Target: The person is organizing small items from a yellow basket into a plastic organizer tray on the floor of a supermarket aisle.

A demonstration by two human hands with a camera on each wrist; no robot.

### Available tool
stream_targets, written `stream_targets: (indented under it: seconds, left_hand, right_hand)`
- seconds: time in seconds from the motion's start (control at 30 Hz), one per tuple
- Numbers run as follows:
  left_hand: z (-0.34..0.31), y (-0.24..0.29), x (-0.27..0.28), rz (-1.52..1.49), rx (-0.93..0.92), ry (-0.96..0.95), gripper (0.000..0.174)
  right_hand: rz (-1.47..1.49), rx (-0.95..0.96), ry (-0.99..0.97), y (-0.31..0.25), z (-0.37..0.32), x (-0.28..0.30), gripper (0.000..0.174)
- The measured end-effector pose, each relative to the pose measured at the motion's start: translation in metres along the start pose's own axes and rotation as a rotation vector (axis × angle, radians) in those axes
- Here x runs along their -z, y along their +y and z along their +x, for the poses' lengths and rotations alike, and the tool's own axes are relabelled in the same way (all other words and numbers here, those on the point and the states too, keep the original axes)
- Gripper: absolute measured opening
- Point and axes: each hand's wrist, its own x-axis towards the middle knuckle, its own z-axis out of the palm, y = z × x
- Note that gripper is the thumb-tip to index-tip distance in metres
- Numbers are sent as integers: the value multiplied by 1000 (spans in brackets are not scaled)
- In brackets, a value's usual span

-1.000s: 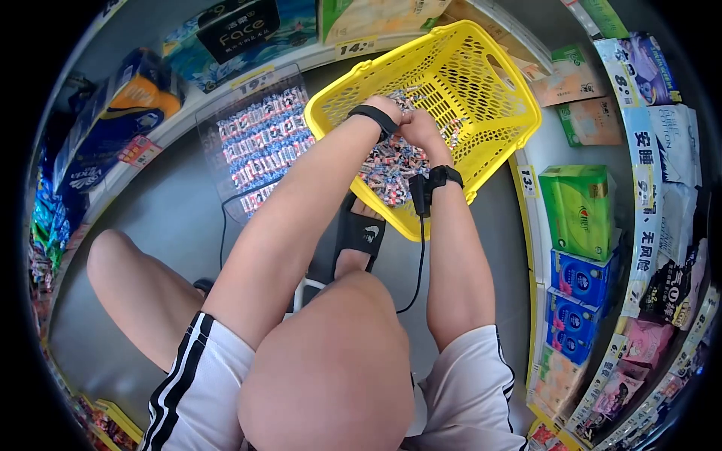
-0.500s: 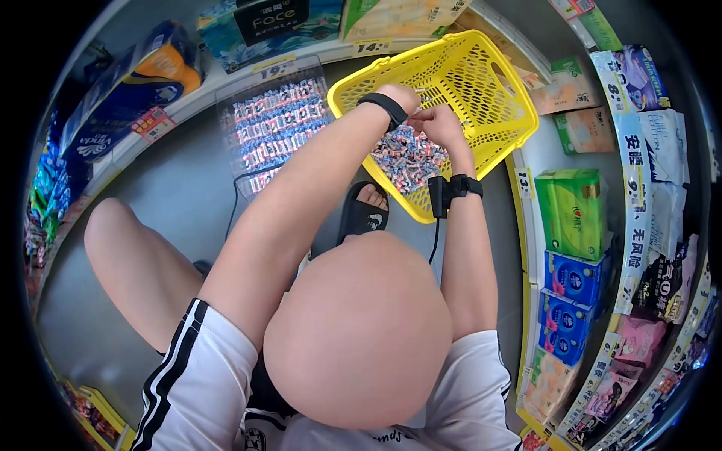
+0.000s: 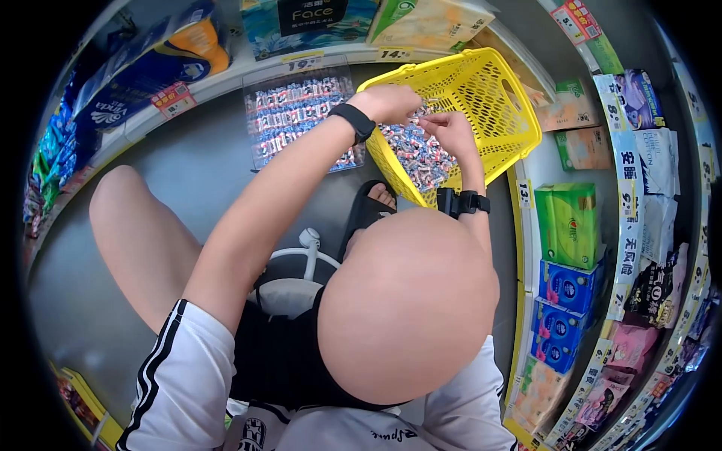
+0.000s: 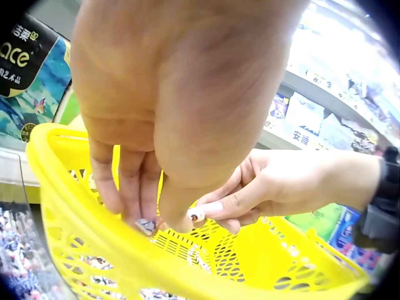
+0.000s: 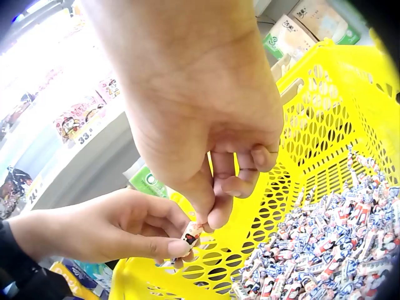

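Many small wrapped candies [image 3: 421, 154] lie in the yellow basket [image 3: 502, 124]. Over its near-left part, the left hand [image 3: 387, 104] and right hand [image 3: 453, 135] meet fingertip to fingertip. One wrapped candy [image 5: 192, 232] is pinched between them, the left thumb and fingers on one end and the right thumb and finger on the other. The left wrist view also shows a bit of wrapper [image 4: 146, 225] at the left fingertips. Left of the basket stands a clear box [image 3: 259, 154] with candies in neat rows.
Shelves with tissue packs [image 3: 568, 225] run along the right side. More packs [image 3: 308, 22] stand on the shelf behind the basket. A sandalled foot [image 3: 368, 207] is just in front of the basket, and a white stool frame [image 3: 310, 240] shows between the legs.
The head view has shifted, so basket and box appear farther right and lower. Both hands remain together over the basket, and their fingertips have become more visible.
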Motion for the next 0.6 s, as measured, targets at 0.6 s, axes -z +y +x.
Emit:
stream_targets:
  seconds: [0.6]
  left_hand:
    - [-94, -35, 18, -328, -164, 404, 17]
  right_hand:
    - [-45, 304, -20, -76, -25, -22, 21]
